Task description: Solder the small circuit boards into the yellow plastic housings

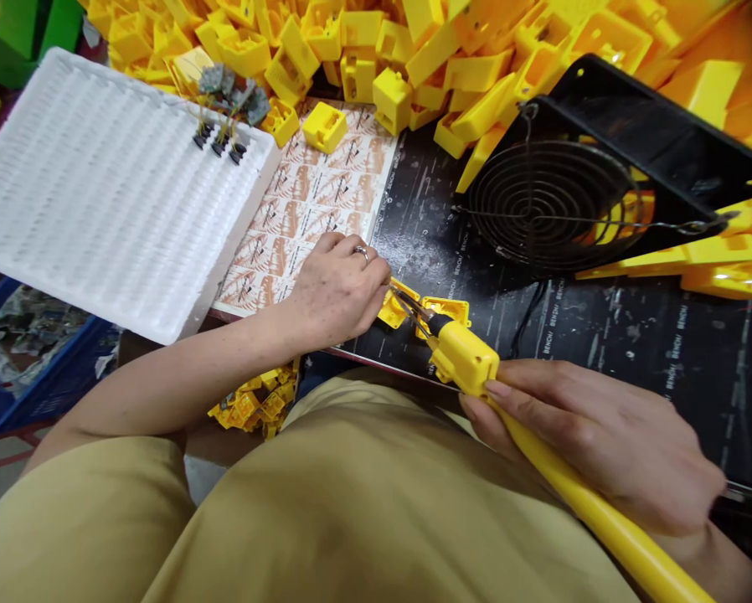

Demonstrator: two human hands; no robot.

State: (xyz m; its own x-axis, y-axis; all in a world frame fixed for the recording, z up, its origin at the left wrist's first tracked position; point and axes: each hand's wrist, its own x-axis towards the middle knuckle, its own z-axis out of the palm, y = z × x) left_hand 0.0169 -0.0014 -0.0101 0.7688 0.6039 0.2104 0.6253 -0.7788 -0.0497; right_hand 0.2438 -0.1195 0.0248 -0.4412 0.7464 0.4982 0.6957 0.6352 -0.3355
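My right hand [602,435] is closed around a yellow soldering gun [467,356], whose black collar and thin metal tips point up and left. Those tips reach a small open yellow plastic casing [391,311] at the table's front edge. My left hand [342,289], with a ring on one finger, is curled down against the casing's left side. Its fingertips are pressed together, and whatever lies between them is hidden. A second open casing [448,311] sits just right of the first, partly behind the gun.
A white foam tray [112,184] with several small black wired parts lies left, over a printed sheet [344,180]. Yellow casings [357,50] are heaped along the back. A black fan [539,205] stands right. Below left are a blue crate [30,385] and more yellow casings [256,402].
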